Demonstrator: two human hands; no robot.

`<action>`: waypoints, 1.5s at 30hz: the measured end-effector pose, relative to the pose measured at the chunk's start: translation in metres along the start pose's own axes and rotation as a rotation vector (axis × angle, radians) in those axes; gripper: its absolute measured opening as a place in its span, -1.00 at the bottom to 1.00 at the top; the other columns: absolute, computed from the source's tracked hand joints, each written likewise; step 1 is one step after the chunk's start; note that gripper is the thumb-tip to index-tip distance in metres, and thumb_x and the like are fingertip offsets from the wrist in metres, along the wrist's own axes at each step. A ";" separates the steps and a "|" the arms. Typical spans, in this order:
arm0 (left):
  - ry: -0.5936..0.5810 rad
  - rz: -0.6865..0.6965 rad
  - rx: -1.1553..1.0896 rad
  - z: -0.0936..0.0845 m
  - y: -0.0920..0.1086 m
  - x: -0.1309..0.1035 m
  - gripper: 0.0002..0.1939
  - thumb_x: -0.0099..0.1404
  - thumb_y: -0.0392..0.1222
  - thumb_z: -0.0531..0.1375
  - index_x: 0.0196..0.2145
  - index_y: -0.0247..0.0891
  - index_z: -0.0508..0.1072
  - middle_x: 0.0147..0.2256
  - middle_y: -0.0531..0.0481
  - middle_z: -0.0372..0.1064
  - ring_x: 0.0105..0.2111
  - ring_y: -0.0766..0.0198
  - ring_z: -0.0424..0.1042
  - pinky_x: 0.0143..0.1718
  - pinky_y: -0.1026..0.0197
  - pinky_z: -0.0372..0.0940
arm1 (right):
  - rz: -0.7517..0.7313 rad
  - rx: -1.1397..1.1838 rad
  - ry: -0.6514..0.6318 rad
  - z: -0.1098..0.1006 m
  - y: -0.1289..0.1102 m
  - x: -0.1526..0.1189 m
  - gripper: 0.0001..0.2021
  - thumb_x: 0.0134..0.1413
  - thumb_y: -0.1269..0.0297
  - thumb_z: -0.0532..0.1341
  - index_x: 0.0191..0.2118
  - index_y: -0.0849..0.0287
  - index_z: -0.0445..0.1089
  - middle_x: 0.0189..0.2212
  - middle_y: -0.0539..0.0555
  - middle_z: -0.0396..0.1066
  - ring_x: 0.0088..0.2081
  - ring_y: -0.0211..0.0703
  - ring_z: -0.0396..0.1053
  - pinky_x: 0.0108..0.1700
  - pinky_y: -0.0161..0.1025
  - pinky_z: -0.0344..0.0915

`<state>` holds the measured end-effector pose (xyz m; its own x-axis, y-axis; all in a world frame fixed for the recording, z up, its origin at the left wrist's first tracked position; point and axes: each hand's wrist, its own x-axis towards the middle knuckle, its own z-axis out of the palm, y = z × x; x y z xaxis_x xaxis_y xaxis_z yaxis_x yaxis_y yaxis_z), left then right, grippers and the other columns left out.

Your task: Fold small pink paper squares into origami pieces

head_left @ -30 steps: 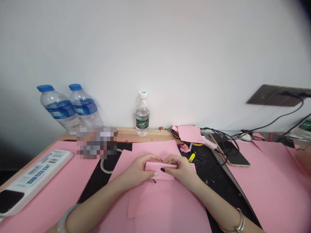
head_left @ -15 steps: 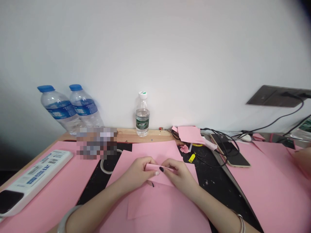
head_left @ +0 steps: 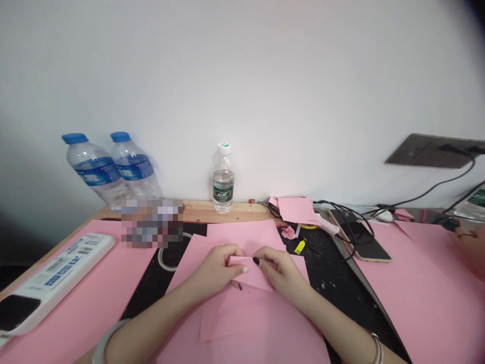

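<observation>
A small piece of pink paper (head_left: 254,277) with a folded upper edge is held up between both hands. My left hand (head_left: 222,268) pinches its left side, thumb in front and other fingers behind or below. On its right side, my right hand (head_left: 282,270) grips the folded edge, its dark-nailed thumb pressed near the middle. Beneath the hands lie larger pink sheets (head_left: 242,333), and a smaller pink piece (head_left: 215,321) rests on them below the left hand. The fingers behind the paper are mostly hidden.
Two blue-capped bottles (head_left: 98,172) lean at the wall; a small water bottle (head_left: 223,184) stands mid-back. A white boxy device (head_left: 56,283) lies left, near a white ring (head_left: 166,260). Rightward are a phone (head_left: 364,242), cables (head_left: 352,227), pink scraps (head_left: 297,210) and another person's hand (head_left: 470,247).
My right thumb has shifted slightly right and up along the folded edge, and the fold looks flatter. The other person's hand at the far right has moved a little.
</observation>
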<state>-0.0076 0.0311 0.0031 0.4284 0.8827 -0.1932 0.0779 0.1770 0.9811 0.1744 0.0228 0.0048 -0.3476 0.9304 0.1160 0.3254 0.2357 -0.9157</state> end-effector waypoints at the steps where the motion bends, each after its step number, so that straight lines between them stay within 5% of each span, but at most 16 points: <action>1: 0.004 0.004 -0.003 0.000 0.000 0.000 -0.88 0.07 -0.21 0.24 -0.48 -0.27 0.34 -0.51 0.14 0.18 -0.47 0.30 0.33 -0.48 0.19 0.41 | 0.020 0.007 0.016 -0.001 -0.001 0.001 -0.82 0.10 0.37 0.08 -0.41 0.17 0.43 -0.48 0.03 0.40 -0.40 -0.15 0.31 -0.34 -0.29 0.22; 13: 0.166 0.051 -0.070 -0.008 0.002 0.007 -0.79 0.07 -0.13 0.26 -0.49 -0.30 0.33 -0.51 0.10 0.24 -0.51 0.31 0.35 -0.47 0.21 0.37 | 0.170 0.331 0.255 -0.012 0.017 0.009 -0.75 -0.02 0.08 0.24 -0.46 0.19 0.34 -0.57 0.02 0.36 -0.52 -0.19 0.32 -0.42 -0.24 0.29; 17: 0.222 0.077 -0.106 -0.010 0.000 0.007 -0.79 0.08 -0.14 0.26 -0.50 -0.28 0.30 -0.50 0.12 0.19 -0.47 0.32 0.32 -0.45 0.23 0.38 | 0.171 0.456 0.367 -0.013 0.013 0.010 -0.71 -0.06 0.03 0.27 -0.37 0.18 0.33 -0.43 0.08 0.41 -0.47 -0.18 0.36 -0.38 -0.23 0.33; 20: 0.193 0.066 -0.073 -0.009 0.003 0.004 -0.82 0.09 -0.14 0.24 -0.49 -0.27 0.32 -0.49 0.12 0.21 -0.46 0.30 0.31 -0.43 0.22 0.36 | 0.158 0.426 0.246 -0.009 0.006 0.008 -0.71 -0.11 0.10 0.31 -0.30 0.17 0.35 -0.44 0.02 0.38 -0.46 -0.21 0.33 -0.42 -0.29 0.27; 27: 0.176 0.222 0.217 -0.005 0.008 0.001 -0.86 0.18 -0.17 0.16 -0.41 -0.26 0.47 -0.39 0.00 0.43 -0.31 0.19 0.37 -0.24 0.23 0.24 | 0.175 0.180 0.099 -0.003 0.003 0.004 -0.77 -0.03 0.14 0.22 -0.54 0.18 0.32 -0.66 -0.11 0.11 -0.61 -0.31 0.06 -0.56 -0.34 0.00; 45: 0.067 0.201 0.219 -0.008 0.000 0.003 -0.78 0.21 -0.09 0.13 -0.40 -0.28 0.48 -0.40 -0.02 0.42 -0.34 0.18 0.38 -0.30 0.24 0.24 | 0.022 -0.004 0.157 -0.006 0.010 0.004 -0.63 0.10 0.14 0.12 -0.61 0.12 0.00 -0.61 -0.11 -0.08 -0.55 -0.28 -0.07 -0.51 -0.32 -0.07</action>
<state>-0.0134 0.0372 0.0028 0.3953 0.9185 0.0124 0.1927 -0.0961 0.9765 0.1818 0.0306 -0.0017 -0.1990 0.9677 0.1548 0.3350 0.2156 -0.9172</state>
